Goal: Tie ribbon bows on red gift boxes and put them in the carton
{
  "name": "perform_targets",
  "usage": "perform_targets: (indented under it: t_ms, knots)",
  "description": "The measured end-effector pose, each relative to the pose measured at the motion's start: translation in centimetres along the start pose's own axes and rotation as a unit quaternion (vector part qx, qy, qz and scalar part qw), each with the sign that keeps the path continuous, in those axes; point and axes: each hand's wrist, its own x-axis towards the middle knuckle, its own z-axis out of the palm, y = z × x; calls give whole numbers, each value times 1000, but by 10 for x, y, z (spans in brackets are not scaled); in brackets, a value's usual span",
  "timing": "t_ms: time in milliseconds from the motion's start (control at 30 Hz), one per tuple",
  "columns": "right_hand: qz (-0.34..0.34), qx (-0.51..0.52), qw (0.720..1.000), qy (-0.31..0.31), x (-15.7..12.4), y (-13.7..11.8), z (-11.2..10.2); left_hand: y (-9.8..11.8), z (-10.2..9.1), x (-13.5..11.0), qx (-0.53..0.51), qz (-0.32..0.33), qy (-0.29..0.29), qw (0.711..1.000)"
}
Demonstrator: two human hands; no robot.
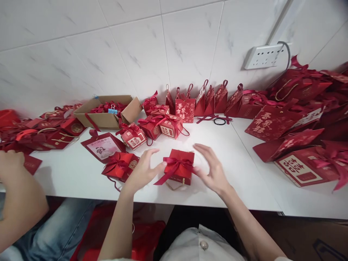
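A small red gift box [181,164] with a red ribbon bow sits near the front edge of the white table [217,145]. My left hand [143,168] is at its left side, fingers apart, fingertips touching the bow. My right hand [210,168] hovers at its right side with fingers spread, thumb near the box. Neither hand grips it. Another red ribboned box [119,165] lies just left of my left hand.
Several red gift boxes [163,125] and red paper bags [209,101] line the wall. A cardboard box [107,110] holds ribbons at back left. Larger red bags [296,123] pile on the right. Another person's arm [19,188] rests at the left. A wall socket [262,56] is above.
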Motion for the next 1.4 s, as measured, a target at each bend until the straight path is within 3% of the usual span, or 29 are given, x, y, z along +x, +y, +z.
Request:
perform_targets:
  t_ms: [67,167,267,500,867,1033,1100,1267,1400]
  knots:
    - [110,11,992,52,-5,-1,-10,6,8,19,-21,65,-77,995]
    - [246,19,967,-55,-13,-4,-15,10,27,33,-61,81,-138,985]
    - [292,78,943,-138,-18,-5,-8,10,44,29,-112,45,-127,985]
    - [248,189,942,-126,-20,-13,1,13,65,12,-153,-42,-26,987]
    - [246,213,931,-166,-38,-20,-2,15,68,13,-155,-52,-21,986]
    - [240,163,936,-197,-42,-23,-14,13,69,13,-169,-49,-31,984]
    - [226,135,944,-199,-36,-19,-20,10,69,12,-182,-48,-13,982]
    - [239,79,964,-79,-4,-7,-22,10,62,9,-185,-45,136,972]
    - [291,104,944,-118,18,-7,-5,15,57,10,-137,-52,85,986]
